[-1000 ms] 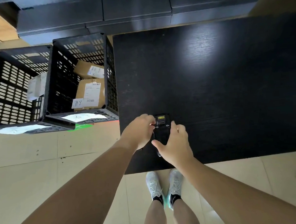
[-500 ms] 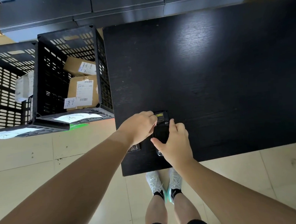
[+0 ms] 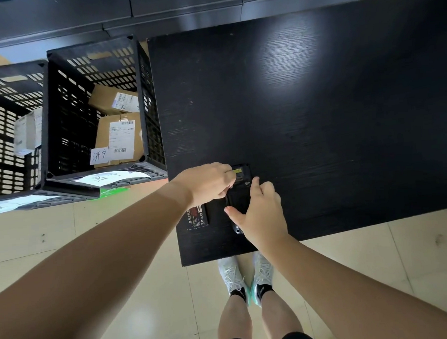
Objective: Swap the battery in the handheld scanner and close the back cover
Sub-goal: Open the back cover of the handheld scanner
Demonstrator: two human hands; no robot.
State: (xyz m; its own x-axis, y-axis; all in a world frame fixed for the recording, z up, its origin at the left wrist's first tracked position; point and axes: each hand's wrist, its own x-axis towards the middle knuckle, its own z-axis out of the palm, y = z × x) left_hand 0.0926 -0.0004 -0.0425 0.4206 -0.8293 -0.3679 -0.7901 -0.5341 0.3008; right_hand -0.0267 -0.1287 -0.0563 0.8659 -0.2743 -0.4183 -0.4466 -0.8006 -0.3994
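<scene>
A black handheld scanner (image 3: pixel 240 194) lies back side up on the black table (image 3: pixel 318 112), close to its near left corner. My left hand (image 3: pixel 207 183) is curled at the scanner's upper left edge, fingertips on it by a yellow label. My right hand (image 3: pixel 261 214) spans the scanner's lower part, thumb on its left side and index finger at its right edge. A flat black battery (image 3: pixel 197 217) with a red and white label lies on the table just left of the scanner, partly under my left wrist.
Two black slotted plastic crates (image 3: pixel 146 108) stand on the floor left of the table; the nearer one holds cardboard parcels (image 3: pixel 118 138) with labels. Dark cabinets (image 3: pixel 183 8) run behind the table. My feet in white shoes (image 3: pixel 246 279) stand at the table's near edge.
The labelled battery has come into view on the table left of the scanner, below my left wrist. Both hands stay on the scanner, and the view has shifted slightly.
</scene>
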